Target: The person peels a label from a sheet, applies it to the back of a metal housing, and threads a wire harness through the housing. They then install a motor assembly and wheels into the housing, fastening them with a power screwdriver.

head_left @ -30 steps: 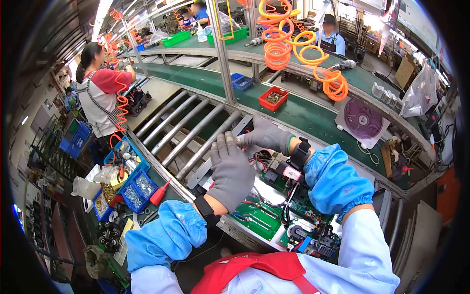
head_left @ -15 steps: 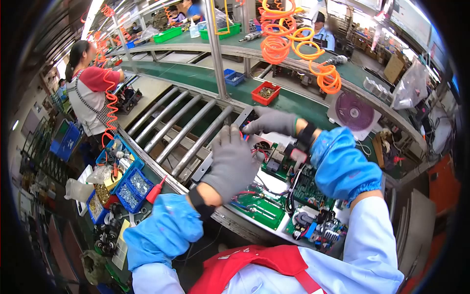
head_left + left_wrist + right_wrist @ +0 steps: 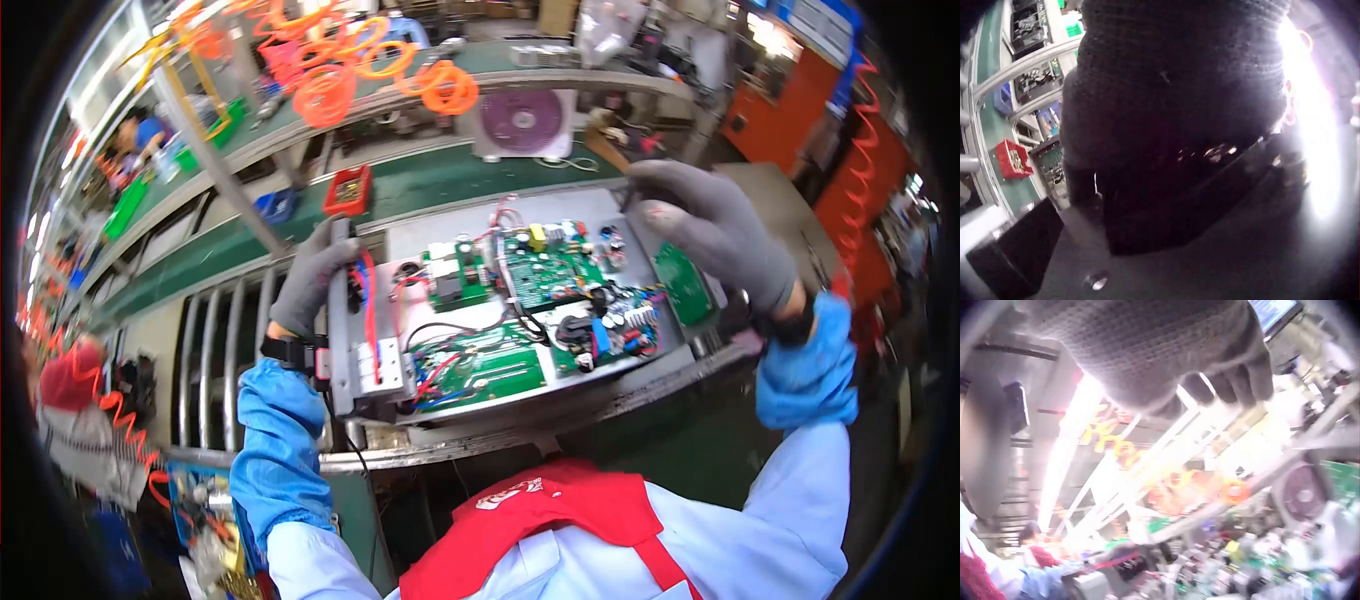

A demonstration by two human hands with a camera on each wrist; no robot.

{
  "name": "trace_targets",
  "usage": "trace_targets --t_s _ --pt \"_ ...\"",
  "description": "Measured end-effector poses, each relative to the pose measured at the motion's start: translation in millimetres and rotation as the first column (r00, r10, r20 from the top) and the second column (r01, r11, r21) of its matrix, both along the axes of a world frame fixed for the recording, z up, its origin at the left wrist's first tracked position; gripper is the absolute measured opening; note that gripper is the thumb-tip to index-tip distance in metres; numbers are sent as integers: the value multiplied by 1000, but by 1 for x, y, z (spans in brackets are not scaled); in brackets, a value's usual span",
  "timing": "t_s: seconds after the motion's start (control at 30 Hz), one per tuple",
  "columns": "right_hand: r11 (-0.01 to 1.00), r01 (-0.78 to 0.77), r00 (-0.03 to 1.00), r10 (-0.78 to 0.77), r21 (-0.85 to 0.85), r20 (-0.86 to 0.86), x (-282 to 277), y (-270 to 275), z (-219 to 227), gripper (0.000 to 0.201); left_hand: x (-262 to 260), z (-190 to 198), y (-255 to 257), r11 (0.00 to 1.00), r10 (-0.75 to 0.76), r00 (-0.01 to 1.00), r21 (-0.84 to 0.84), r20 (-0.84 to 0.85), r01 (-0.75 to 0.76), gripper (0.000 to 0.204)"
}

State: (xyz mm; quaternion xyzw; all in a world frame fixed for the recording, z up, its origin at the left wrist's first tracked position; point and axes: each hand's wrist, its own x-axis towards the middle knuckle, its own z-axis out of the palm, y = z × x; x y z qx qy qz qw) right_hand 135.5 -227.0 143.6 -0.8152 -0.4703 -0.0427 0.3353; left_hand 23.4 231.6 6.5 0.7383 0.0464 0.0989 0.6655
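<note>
A metal chassis [image 3: 415, 238] full of circuit boards and wiring lies across the rollers in the head view. My gloved left hand [image 3: 312, 280] grips its left end panel [image 3: 343, 345], fingers hooked over the top edge. Red and blue wires [image 3: 370, 315] run just inside that panel. In the left wrist view the glove [image 3: 1172, 94] is dark and hides most of what it holds. My gloved right hand [image 3: 715, 230] is raised above the chassis's right end, holding nothing, its fingers loosely bent. Below it sits a separate green circuit board [image 3: 683, 283].
Metal rollers [image 3: 233, 350] lie left of the chassis. Behind it, a red bin [image 3: 348, 190] of small parts and a purple fan [image 3: 522, 118] stand on the green bench. Orange coiled hoses [image 3: 325, 95] hang overhead. Bins with tools and hardware [image 3: 210, 510] are at the lower left.
My left hand has gone from lying flat over the chassis to gripping its left end. The right hand has left that end and swung right. The head view has turned right.
</note>
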Motion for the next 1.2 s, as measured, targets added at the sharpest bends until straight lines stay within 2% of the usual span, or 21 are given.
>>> trace_targets --t_s 0.03,0.07,0.13,0.2,0.23,0.27,0.33,0.4,0.43,0.47,0.53,0.6,0.67,0.73,0.8,0.83,0.87,0.93,1.07,1.1,1.2 --pt "945 284 941 -308 165 142 -8 -35 -41 41 6 -2 -2 994 6 1000 -110 21 -4 51" --pt "785 520 759 -605 336 241 -20 -73 -88 41 16 -7 -2 942 -97 994 -317 56 110 43" --pt "648 585 790 -592 488 -160 -30 -101 -158 42 10 -2 -24 898 -30 995 -434 95 69 37" --pt "648 639 747 -650 414 -137 -41 -93 -192 48 14 -16 -13 913 57 993 -407 107 -9 33" --pt "604 606 744 -660 518 -102 -35 -82 -197 45 16 -18 -13 914 15 991 -404 134 41 32" --pt "477 660 711 -645 580 -279 -31 -70 -203 48 17 -17 -15 929 10 992 -368 123 36 35" --pt "305 545 713 -659 781 -240 -1 -59 -220 39 27 -28 -15 914 55 985 -405 165 17 42" --pt "402 581 715 -668 708 -207 21 -55 -203 38 23 -48 11 921 99 989 -387 111 -49 45" --pt "445 605 716 -667 660 -206 33 -51 -197 37 16 -48 -1 913 148 975 -402 166 -70 45" --pt "459 548 752 -636 699 -172 65 -47 -205 34 11 -46 -11 906 203 949 -415 239 -90 45" --pt "514 409 835 -545 754 -81 140 -35 -213 32 -15 -46 -39 864 269 944 -480 191 -149 39" --pt "582 292 900 -436 759 -12 228 -11 -225 29 -33 -38 -100 820 556 810 -287 188 -496 32" --pt "694 280 926 -377 663 3 290 26 -215 30 -54 -42 -164 629 777 618 -205 120 -750 24" --pt "780 289 954 -286 555 -94 344 72 -205 36 -46 -34 -231 563 800 563 65 208 -824 38" --pt "844 290 957 -256 452 -137 384 122 -201 40 -37 -36 -277 559 793 560 79 238 -825 36" --pt "869 288 957 -247 402 -153 393 142 -195 42 -29 -44 -292 536 817 536 59 214 -842 30" --pt "878 284 957 -236 387 -167 399 156 -192 42 -23 -38 -303 604 765 567 -35 304 -796 25" --pt "891 291 951 -231 349 -204 402 175 -189 41 -10 -45 -309 586 774 518 -100 365 -804 24" --pt "923 249 957 -188 292 -221 410 172 -189 44 -4 -43 -306 552 772 486 -54 411 -832 29" --pt "945 211 962 -155 250 -226 414 168 -188 47 -3 -41 -308 559 797 485 -134 360 -819 31" --pt "906 234 901 -66 353 -429 388 148 -192 55 -3 -46 -307 547 792 466 -119 395 -829 33"
